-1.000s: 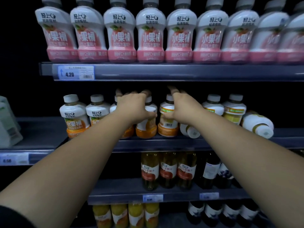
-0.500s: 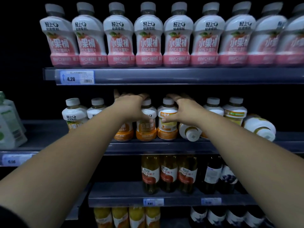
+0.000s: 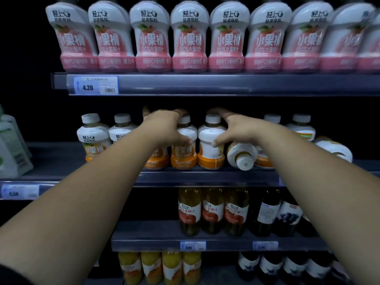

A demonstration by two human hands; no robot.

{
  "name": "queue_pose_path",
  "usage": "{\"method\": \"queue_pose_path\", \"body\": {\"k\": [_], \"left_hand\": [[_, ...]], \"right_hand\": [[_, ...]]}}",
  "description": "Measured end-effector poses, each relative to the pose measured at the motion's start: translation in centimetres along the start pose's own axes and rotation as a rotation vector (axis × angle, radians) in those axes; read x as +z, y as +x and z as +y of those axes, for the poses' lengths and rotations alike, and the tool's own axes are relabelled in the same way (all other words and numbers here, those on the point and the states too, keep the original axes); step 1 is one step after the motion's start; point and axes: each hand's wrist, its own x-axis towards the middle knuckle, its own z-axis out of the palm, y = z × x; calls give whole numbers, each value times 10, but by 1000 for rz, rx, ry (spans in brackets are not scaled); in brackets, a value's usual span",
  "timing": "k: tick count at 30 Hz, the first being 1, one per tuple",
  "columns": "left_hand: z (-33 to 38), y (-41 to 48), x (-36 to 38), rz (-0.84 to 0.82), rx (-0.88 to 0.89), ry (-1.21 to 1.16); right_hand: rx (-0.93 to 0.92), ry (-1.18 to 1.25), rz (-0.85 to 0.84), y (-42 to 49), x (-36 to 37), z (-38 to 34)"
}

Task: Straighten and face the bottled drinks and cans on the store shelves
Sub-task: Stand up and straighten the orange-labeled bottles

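Note:
White bottles with orange bases stand in a row on the middle shelf (image 3: 205,178). My left hand (image 3: 164,128) grips one upright orange bottle (image 3: 183,155) near its neck; its label faces front. My right hand (image 3: 238,128) grips the neighbouring upright orange bottle (image 3: 210,151), whose label is turned sideways. Just right of it a toppled orange bottle (image 3: 242,155) lies with its cap pointing forward. A second toppled bottle (image 3: 334,149) lies at the far right. Two more upright orange bottles (image 3: 93,138) stand to the left.
Pink-labelled bottles (image 3: 189,38) fill the top shelf above a 4.20 price tag (image 3: 95,85). Amber juice bottles (image 3: 211,210) and dark bottles (image 3: 287,214) stand one shelf down, yellow bottles (image 3: 160,266) below. Pale cartons (image 3: 10,149) sit at the far left.
Both hands have slid the two held bottles forward to the shelf front. The right-hand bottle has turned, so its label now faces sideways. The view moved closer.

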Motion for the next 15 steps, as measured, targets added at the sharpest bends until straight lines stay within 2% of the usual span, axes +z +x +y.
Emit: {"method": "queue_pose_path", "body": {"k": [4,8,9,12,15], "left_hand": [[1,0,2,-2,8,-13],[-1,-1,2,6,12,-20],[-2,-2,4,13,16,-16],[-3,-5,5,56,30,26],[-5,-10,1,69,40,44]], "right_hand": [[-32,-117,162,3,11,-5],[-23,31,20,0,2,3],[-11,21,34,-1,6,3],[-29,-106,213,0,20,-2],[-76,26,162,-6,12,5]]}}
